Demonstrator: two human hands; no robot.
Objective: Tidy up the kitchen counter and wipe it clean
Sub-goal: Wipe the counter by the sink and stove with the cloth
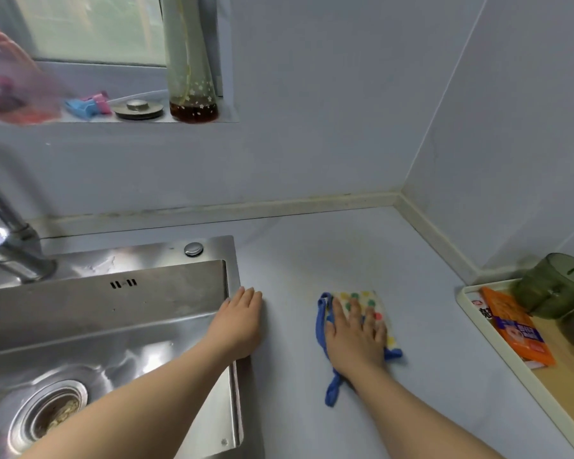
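A dotted cloth with blue trim (365,301) lies flat on the pale grey counter (328,256), right of the sink. My right hand (355,336) presses on the cloth with fingers spread and straight, covering most of it. My left hand (239,323) rests flat on the right rim of the steel sink (113,313), fingers straight and together, holding nothing.
A tray (497,356) at the right edge carries an orange packet (517,329) and a green transparent container (554,286). A faucet (10,240) stands at the left. The window sill holds a tall bottle (189,61), a metal plug (138,109) and coloured clips (87,104).
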